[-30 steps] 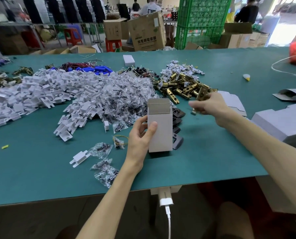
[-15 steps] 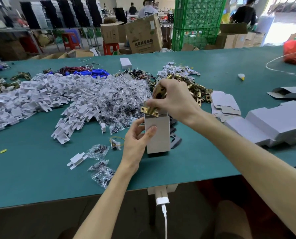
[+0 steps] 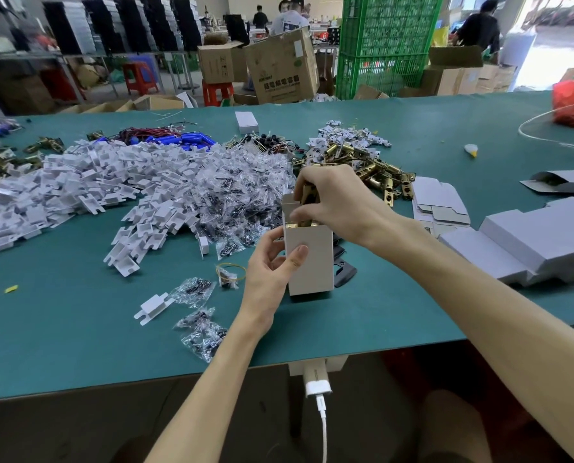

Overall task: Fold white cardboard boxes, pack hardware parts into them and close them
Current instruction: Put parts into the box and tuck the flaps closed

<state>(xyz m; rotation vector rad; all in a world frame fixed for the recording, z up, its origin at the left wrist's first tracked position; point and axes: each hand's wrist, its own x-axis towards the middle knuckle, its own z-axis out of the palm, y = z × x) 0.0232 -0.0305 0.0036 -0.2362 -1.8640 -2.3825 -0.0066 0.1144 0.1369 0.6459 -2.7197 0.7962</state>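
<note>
Head camera: packing step, brass latch [image 3: 304, 224] halfway into white cardboard box [image 3: 312, 265].
The left hand [image 3: 270, 265] gripped the box, the right hand [image 3: 335, 202] pinched the latch; seating it fully probably came next.

A teal work table [image 3: 78, 345] runs wide across the foreground. Behind it, green plastic crates [image 3: 385, 45] stack high, brown cartons [image 3: 282, 71] sit by red stools [image 3: 140, 75], dark racks [image 3: 128, 25] line the back, and daylight [image 3: 546, 38] floods in far right.

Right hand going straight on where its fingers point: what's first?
The right hand would probably meet the open top of the upright white cardboard box, where its gripped brass latch part dips in.
</note>
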